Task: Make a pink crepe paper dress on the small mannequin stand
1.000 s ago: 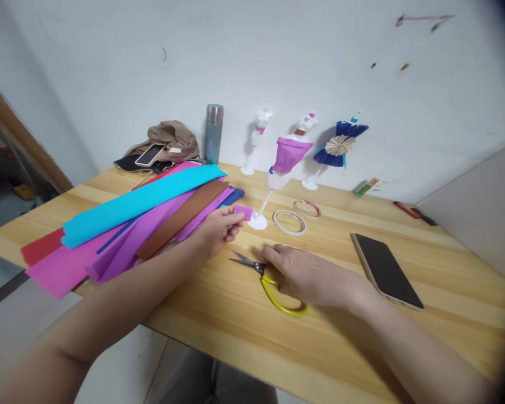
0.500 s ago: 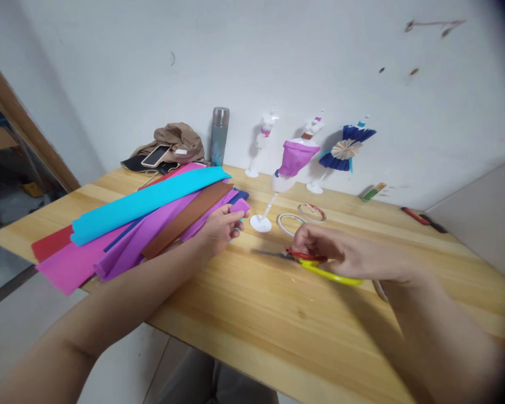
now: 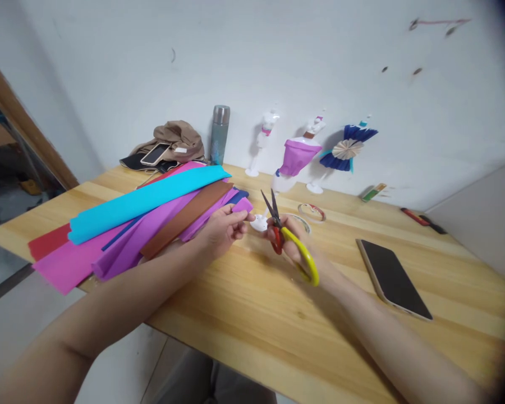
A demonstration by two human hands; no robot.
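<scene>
Between thumb and fingers, my left hand (image 3: 225,230) pinches a small purple paper piece (image 3: 242,205). My right hand (image 3: 292,238) is closed on scissors (image 3: 290,238) with red and yellow handles; their blades are slightly apart and point up, away from me. Just beyond my hands stands a mini mannequin (image 3: 298,157) wrapped in purple paper; its white base is partly hidden by my right hand. Beneath and beside my left forearm lies a pile of folded crepe paper, with a turquoise strip (image 3: 151,202) on top and a brown strip (image 3: 189,216) near my wrist.
A tablet or large phone (image 3: 395,278) lies at the right. Tape rolls (image 3: 312,212) rest behind my right hand. Along the wall stand a bare white mannequin (image 3: 263,137), one in blue pleated paper (image 3: 340,151), and a flask (image 3: 220,134). Brown cloth (image 3: 179,140) is heaped at back left.
My right hand has moved left, closer to my left hand, and turned the scissors so the blades point upward. The dark device at right is now uncovered. My left hand barely moved.
</scene>
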